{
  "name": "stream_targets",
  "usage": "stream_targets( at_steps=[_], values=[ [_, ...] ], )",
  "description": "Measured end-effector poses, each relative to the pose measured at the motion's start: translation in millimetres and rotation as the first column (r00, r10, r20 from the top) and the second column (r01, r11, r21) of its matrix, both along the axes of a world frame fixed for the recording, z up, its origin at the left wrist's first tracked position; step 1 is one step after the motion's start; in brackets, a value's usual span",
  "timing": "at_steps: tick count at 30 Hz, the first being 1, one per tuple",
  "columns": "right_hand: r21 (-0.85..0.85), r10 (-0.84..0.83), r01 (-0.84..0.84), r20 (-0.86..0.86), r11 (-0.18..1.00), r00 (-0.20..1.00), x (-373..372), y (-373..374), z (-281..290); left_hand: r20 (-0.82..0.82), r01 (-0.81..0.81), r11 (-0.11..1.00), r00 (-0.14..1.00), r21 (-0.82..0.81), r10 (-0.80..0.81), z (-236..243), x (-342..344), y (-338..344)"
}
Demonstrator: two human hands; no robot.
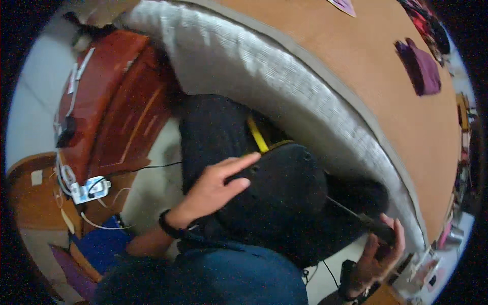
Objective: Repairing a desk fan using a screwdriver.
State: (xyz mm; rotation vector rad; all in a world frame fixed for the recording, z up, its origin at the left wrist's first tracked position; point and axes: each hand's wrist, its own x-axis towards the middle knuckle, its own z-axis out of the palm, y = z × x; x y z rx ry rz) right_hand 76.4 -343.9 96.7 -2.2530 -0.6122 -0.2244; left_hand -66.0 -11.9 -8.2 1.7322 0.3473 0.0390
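A dark, rounded object (284, 183) with small holes near its edge lies over my lap. I cannot make out its exact kind. A yellow strip (257, 134) shows at its far edge. Beside that strip, my left hand (216, 188) rests at the object's left edge, index finger and thumb stretched out and apart. Off to the right, my right hand (378, 256) has its fingers around the dark handle of a screwdriver (381, 230). Its thin metal shaft points left toward the dark object; the tip is hard to see against the black.
A bed or mattress with a silvery side (284, 63) and a tan top curves along the far and right side. Purple cloth (419, 68) lies on it. At left stand a red-brown cabinet (117, 101) and a white power strip (91, 189) with cables.
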Motion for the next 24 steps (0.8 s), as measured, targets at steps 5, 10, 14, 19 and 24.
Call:
stream_targets(
  at_steps=[5, 10, 14, 19, 24],
  values=[
    [0.011, 0.052, -0.053, 0.060, 0.999, 0.997, -1.6, 9.0, 1.5, -0.026, -0.065, 0.996, 0.998, -0.065, 0.064, 3.6, -0.5, -4.7],
    [0.017, 0.069, -0.069, 0.042, 0.997, 0.997, -2.6, 7.5, 5.5, -0.059, -0.074, 0.993, 0.996, -0.091, 0.069, 2.5, 2.1, -6.4],
    [0.042, 0.055, -0.057, 0.043, 0.997, 0.998, -4.8, 4.1, 6.6, -0.095, -0.092, 0.988, 0.992, -0.122, 0.081, 7.6, 0.8, -7.8],
    [0.042, 0.056, -0.059, 0.074, 0.997, 0.996, -4.1, 0.3, 9.1, -0.121, -0.097, 0.982, 0.990, -0.163, 0.078, 7.0, 3.2, -7.6],
    [0.039, 0.053, -0.057, 0.092, 0.998, 0.994, -2.4, -5.6, 10.0, -0.166, -0.109, 0.984, 0.983, -0.143, 0.084, 13.8, 4.6, -7.6]
  ],
)
